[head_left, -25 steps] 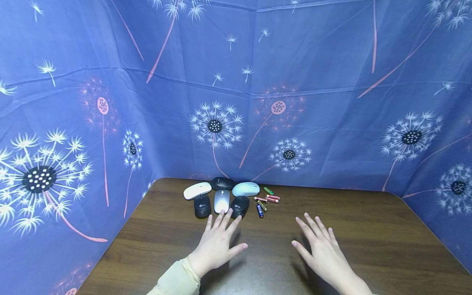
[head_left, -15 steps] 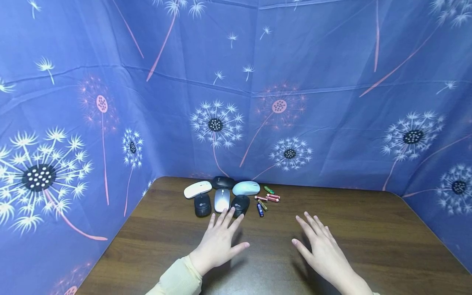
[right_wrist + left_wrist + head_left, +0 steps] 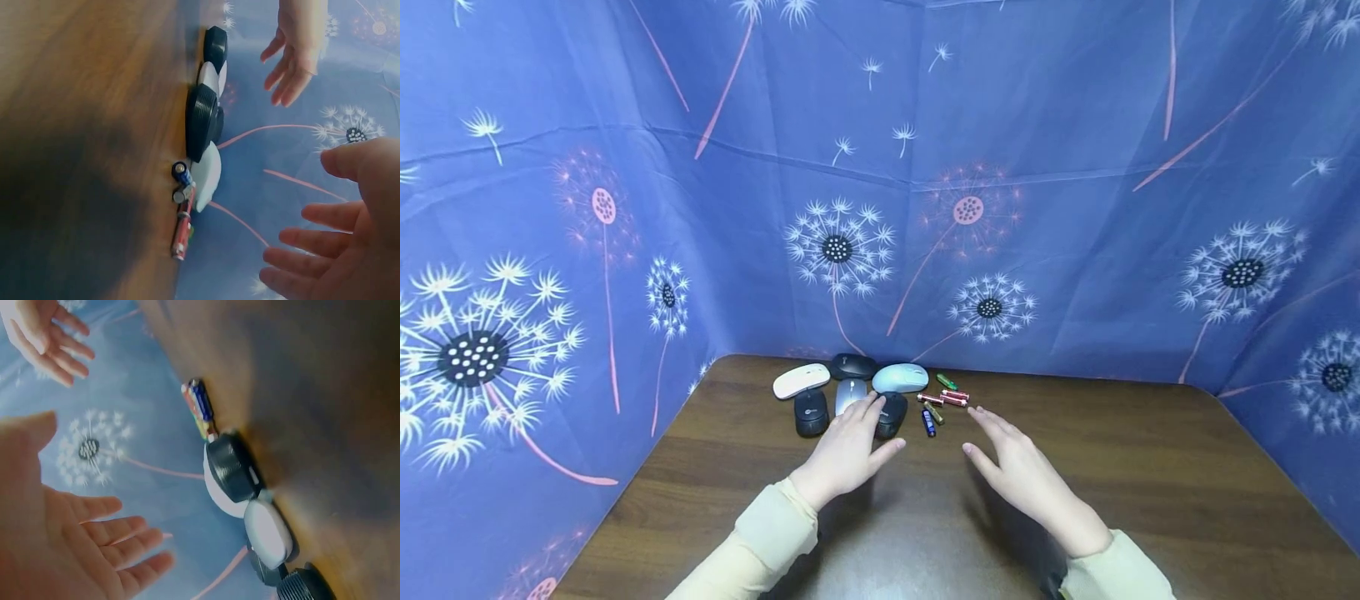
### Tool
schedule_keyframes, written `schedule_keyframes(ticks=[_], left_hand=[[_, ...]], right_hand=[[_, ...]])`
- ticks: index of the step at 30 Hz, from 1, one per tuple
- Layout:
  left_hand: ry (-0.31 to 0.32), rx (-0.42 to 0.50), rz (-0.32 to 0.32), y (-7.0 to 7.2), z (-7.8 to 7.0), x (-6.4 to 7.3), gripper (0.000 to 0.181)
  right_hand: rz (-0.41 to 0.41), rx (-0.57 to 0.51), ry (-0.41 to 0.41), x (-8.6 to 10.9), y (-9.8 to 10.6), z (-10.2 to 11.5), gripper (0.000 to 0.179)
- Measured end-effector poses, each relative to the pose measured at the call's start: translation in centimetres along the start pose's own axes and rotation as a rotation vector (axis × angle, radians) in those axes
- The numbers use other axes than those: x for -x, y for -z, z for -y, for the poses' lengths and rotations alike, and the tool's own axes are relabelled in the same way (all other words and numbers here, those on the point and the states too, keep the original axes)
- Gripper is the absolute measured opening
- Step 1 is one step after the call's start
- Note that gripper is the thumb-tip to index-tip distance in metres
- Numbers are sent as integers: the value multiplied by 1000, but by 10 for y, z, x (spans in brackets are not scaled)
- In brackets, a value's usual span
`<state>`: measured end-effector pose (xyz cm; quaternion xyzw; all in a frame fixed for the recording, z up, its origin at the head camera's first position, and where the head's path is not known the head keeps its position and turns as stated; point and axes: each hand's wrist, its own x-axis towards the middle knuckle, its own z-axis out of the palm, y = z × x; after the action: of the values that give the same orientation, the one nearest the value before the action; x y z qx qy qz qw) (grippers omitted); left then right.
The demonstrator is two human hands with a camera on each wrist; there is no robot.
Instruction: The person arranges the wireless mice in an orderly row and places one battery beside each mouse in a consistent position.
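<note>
My left hand (image 3: 844,454) hovers over the table with its fingers extended, overlapping the silver mouse (image 3: 850,393) and the edge of the right-hand black mouse (image 3: 892,410) in the head view. Nothing is in its grasp. My right hand (image 3: 1024,477) is held out with fingers straight, its fingertips just right of a small group of batteries. These include a blue battery (image 3: 928,422), a gold one (image 3: 934,412), a green one (image 3: 947,382) and red ones (image 3: 955,398). Both wrist views show the palms without any object in them.
Around the silver mouse lie a white mouse (image 3: 801,381), a light blue mouse (image 3: 900,378), a black mouse at the back (image 3: 853,366) and another black mouse at front left (image 3: 811,415). A blue dandelion-print cloth (image 3: 1075,250) hangs behind the brown wooden table (image 3: 1150,467).
My right hand has moved left toward the batteries, its fingers closer together. The left hand has shifted slightly forward over the mice. More of both sleeves shows.
</note>
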<state>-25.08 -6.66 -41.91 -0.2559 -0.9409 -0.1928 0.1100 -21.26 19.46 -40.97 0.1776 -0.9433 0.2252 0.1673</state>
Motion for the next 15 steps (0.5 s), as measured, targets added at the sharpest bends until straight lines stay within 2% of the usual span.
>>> schedule_keyframes(ticks=[3, 6, 9, 12, 15], left_hand=[[34, 71, 1, 5, 7, -19, 59], [52, 119, 19, 7, 16, -37, 46], [79, 180, 52, 6, 26, -52, 43], [146, 260, 109, 3, 34, -64, 41], [218, 293, 157, -1, 38, -72, 38]], right_hand=[[-4, -59, 10, -16, -5, 0, 46], [22, -136, -24, -32, -13, 0, 39], [73, -216, -86, -46, -21, 2, 34], [122, -305, -170, -57, -33, 5, 31], [183, -500, -270, -65, -47, 8, 33]])
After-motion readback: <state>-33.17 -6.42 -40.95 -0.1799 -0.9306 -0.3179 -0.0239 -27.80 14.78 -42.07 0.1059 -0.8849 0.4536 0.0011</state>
